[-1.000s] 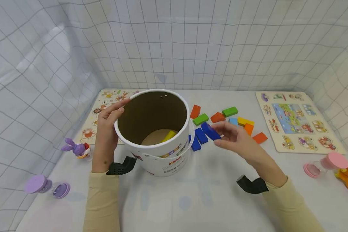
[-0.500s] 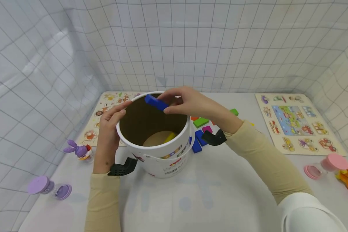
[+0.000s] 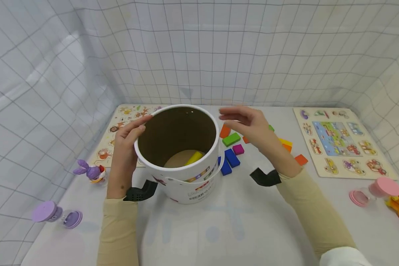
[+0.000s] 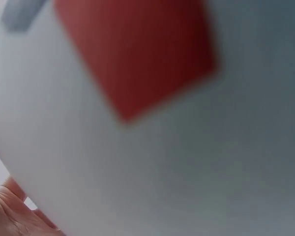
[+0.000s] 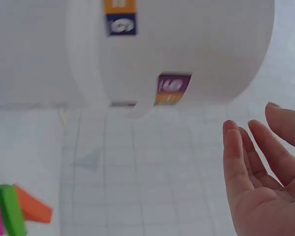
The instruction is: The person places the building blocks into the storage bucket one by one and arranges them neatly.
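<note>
The head view is bright and evenly lit, with glare on the curtain at upper left, wide-angle bowing at the sides and shade inside the bucket. The left wrist view is dimmer, its red patch badly blurred; the right wrist view is pale, the blocks at lower left slightly soft.

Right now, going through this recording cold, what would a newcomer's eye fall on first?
The big white bucket in the middle, with the left hand on its rim and a yellow block inside on its floor. Next, the bright blocks scattered to its right, near the empty right hand, then the picture puzzle board farther right.
</note>
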`<action>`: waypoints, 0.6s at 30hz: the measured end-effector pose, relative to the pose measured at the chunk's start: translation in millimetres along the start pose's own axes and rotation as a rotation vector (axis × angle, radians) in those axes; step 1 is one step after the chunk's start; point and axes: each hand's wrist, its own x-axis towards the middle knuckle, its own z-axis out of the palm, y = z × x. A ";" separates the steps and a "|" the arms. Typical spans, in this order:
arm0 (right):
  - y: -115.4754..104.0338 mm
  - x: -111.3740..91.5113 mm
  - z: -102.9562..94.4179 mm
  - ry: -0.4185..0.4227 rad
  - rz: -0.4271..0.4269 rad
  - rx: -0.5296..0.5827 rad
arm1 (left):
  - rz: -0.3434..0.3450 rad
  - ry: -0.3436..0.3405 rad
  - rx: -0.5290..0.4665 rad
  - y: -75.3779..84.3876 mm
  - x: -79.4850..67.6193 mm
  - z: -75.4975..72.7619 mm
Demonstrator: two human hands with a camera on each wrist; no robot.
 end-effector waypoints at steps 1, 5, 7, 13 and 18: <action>11.1 -9.9 -8.5 0.051 0.032 -0.015 | 0.000 0.002 0.000 -0.6 0.1 0.3; 61.4 -46.0 -43.0 0.225 0.201 -0.101 | 0.000 0.024 0.002 -0.1 0.5 1.8; 84.5 -59.0 -56.6 0.281 0.292 -0.155 | -0.005 0.031 0.000 0.8 0.6 2.1; 121.1 -66.8 -69.3 0.263 0.481 -0.288 | -0.009 0.022 -0.039 -1.6 1.2 3.4; 131.8 -47.9 -57.3 0.109 0.476 -0.590 | -0.004 0.013 -0.060 -1.2 0.5 2.6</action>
